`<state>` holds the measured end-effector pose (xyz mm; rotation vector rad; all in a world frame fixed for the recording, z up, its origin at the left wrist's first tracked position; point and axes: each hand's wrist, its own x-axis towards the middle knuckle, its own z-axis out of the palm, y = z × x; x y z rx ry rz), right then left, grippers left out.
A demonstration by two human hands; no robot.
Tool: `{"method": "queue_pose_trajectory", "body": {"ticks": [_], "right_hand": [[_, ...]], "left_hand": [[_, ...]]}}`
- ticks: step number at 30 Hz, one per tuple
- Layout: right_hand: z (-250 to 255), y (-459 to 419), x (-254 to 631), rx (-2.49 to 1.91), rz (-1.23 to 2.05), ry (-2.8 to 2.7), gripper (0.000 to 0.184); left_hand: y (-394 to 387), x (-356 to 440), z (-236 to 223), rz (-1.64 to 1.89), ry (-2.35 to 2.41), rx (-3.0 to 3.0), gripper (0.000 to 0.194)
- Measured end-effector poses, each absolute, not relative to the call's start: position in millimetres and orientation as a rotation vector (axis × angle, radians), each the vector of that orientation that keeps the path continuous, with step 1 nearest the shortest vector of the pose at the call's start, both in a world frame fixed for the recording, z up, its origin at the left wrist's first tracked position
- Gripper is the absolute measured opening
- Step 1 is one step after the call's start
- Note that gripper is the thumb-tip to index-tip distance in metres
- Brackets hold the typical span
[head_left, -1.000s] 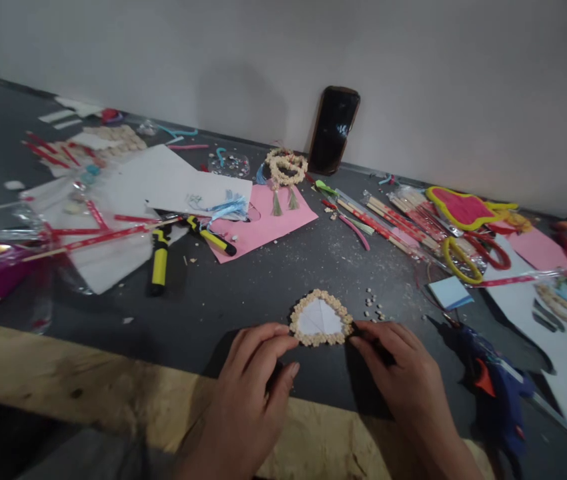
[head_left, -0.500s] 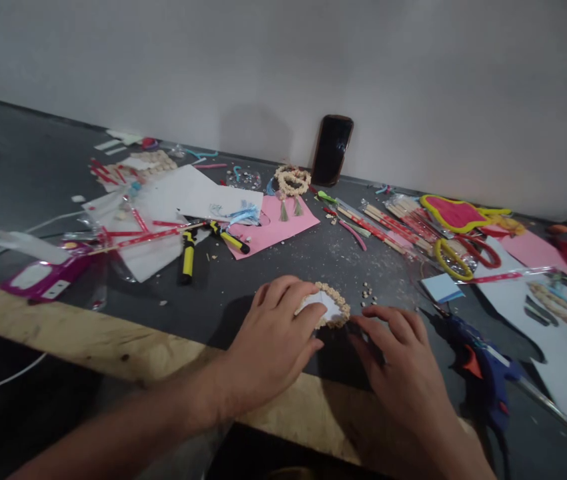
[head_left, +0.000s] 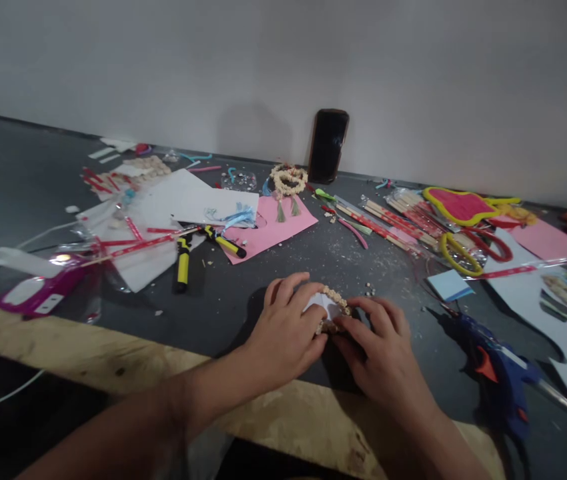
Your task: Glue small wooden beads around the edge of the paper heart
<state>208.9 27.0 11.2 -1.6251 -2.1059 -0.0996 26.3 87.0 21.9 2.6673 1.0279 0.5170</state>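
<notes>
Near the table's front edge is a small white disc (head_left: 331, 309) with a rim of beige, pebble-like pieces. My left hand (head_left: 286, 327) grips its left side, fingers over the top and thumb at the near edge. From the right, my right hand (head_left: 376, 337) closes on the rim with its fingertips, covering part of it. Whether a small loose piece lies between those fingertips, I cannot make out. A few little pale bits (head_left: 369, 289) lie just beyond my right hand. The disc's underside is hidden.
A blue glue gun (head_left: 498, 373) lies to the right beside a blue paper pad (head_left: 450, 286). Yellow-and-black pliers (head_left: 183, 263), pink paper (head_left: 283, 227) and a purple glue gun (head_left: 43, 287) are on the left. A phone (head_left: 329, 145) leans on the wall; wrapped chopsticks (head_left: 393, 223) lie right.
My right hand has moved left and now touches the disc's right rim; before, it was just apart from it. My left hand keeps its grip. The view has shifted slightly.
</notes>
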Motion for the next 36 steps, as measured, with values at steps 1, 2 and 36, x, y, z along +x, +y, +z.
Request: {"method": "queue_pose_trajectory", "body": {"ticks": [1,2,36], "right_hand": [[10.8,27.5,208.7,-1.626,-0.096,-2.108,0.016],[10.4,28.0,208.6,-1.627,-0.092,-2.108,0.015],[8.8,30.2,206.4,-1.602,-0.017,-2.122,0.016]], "left_hand": [[87.1,26.4,22.0,0.514,1.026,2.669,0.017],[87.0,26.5,22.2,0.513,1.023,2.672,0.018],[86.1,28.0,21.5,0.525,0.990,2.685,0.015]]}}
